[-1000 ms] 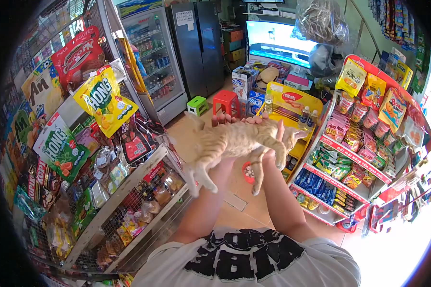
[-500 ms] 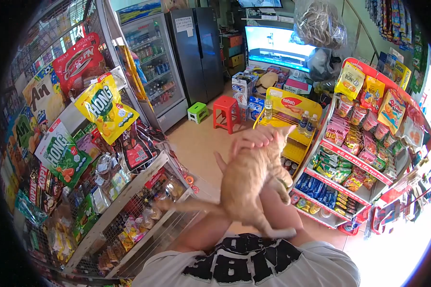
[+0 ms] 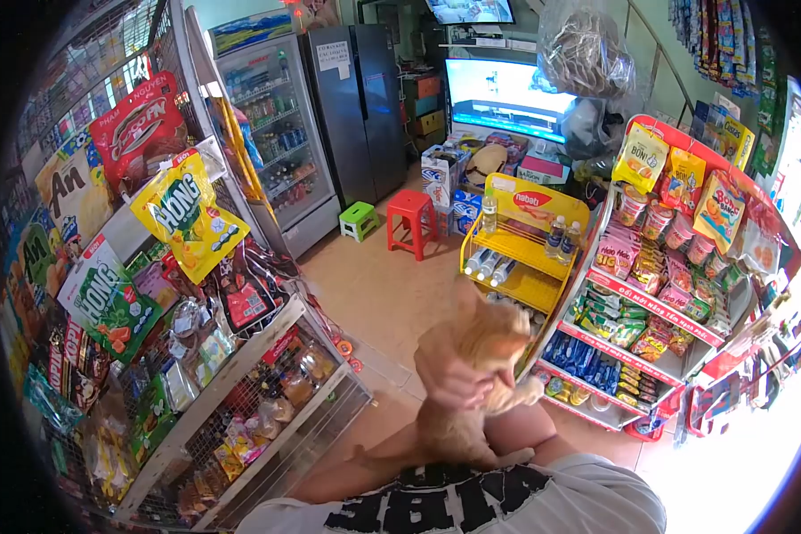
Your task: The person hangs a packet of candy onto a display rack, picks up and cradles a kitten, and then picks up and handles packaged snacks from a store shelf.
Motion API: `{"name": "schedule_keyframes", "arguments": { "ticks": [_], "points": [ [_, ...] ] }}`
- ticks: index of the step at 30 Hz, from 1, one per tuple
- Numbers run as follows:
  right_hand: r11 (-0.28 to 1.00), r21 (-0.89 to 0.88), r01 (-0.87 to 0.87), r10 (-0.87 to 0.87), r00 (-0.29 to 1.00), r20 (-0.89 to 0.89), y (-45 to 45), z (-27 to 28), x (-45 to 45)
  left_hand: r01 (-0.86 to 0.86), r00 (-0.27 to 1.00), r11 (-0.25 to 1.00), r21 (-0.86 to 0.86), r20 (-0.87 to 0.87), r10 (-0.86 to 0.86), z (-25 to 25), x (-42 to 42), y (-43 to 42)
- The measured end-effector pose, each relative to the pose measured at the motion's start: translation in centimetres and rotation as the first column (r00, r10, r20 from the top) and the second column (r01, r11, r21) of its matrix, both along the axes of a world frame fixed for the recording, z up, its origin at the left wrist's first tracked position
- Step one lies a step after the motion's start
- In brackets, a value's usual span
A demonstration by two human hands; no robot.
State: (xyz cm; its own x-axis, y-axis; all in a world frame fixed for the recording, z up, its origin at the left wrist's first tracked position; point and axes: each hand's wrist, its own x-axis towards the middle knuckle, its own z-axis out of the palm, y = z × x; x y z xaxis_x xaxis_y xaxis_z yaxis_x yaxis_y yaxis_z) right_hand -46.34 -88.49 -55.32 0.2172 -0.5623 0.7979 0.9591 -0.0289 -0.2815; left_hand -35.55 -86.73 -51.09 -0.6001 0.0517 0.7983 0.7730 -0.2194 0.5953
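While the left hand [image 3: 458,380] is clasped around the cat [image 3: 454,434], lifting looks done: cat's in front of the shirt [image 3: 587,494], not set down; right hand hidden, can't tell its grip.

room to pass lies over the tiled floor [image 3: 356,276] beyond the ginger cat [image 3: 454,433] — between wire snack rack [image 3: 206,402] and yellow nabati rack [image 3: 516,244] — until the red stool [image 3: 411,206] and green stool [image 3: 359,216].

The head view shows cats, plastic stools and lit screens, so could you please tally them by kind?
Cat: 1
Plastic stools: 2 (green stool, red stool)
Lit screens: 2 (large screen, upper screen)
Total: 5
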Motion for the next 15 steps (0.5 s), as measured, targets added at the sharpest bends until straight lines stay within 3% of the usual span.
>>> {"name": "schedule_keyframes", "arguments": {
  "ticks": [2, 4, 5, 7, 9, 10, 12, 15],
  "points": [
    [0.999, -0.015, -0.040, 0.039, 0.998, -0.053, 0.2, -0.3, 0.3, -0.001, 0.995, 1.000, 0.030, -0.100, 0.004, 0.0, 0.0, 0.4],
    [0.996, -0.030, -0.081, 0.078, 0.992, -0.097, 0.4, -0.3, 0.6, 0.007, 0.944, 0.986, 0.169, -0.327, 0.049, -0.3, -1.5, 0.9],
    [0.993, -0.037, -0.108, 0.103, 0.988, -0.119, 0.2, -0.5, 0.9, 0.004, 0.944, 0.985, 0.174, -0.326, 0.054, -0.5, -2.4, 1.0],
    [0.988, -0.048, -0.149, 0.139, 0.977, -0.160, 0.3, -0.6, 1.2, -0.005, 0.772, 0.913, 0.408, -0.579, 0.263, -0.7, -4.0, 0.9],
    [0.982, -0.061, -0.179, 0.164, 0.966, -0.199, 0.4, -0.7, 1.5, 0.070, 0.511, 0.792, 0.607, -0.703, 0.494, -0.9, -4.7, 0.9],
    [0.979, -0.064, -0.196, 0.178, 0.960, -0.218, 0.5, -0.7, 1.8, -0.283, 0.857, 0.869, 0.406, -0.301, 0.419, -1.3, -1.1, 0.9],
    [0.969, -0.086, -0.232, 0.203, 0.944, -0.261, 0.3, -0.9, 2.1, -0.357, 0.883, 0.873, 0.333, -0.185, 0.432, -1.4, 0.2, 0.8],
    [0.936, -0.160, -0.313, 0.242, 0.904, -0.352, -0.5, -0.7, 2.4, -0.403, 0.882, 0.876, 0.266, -0.143, 0.449, -1.5, 1.3, 0.5]
  ]
}}
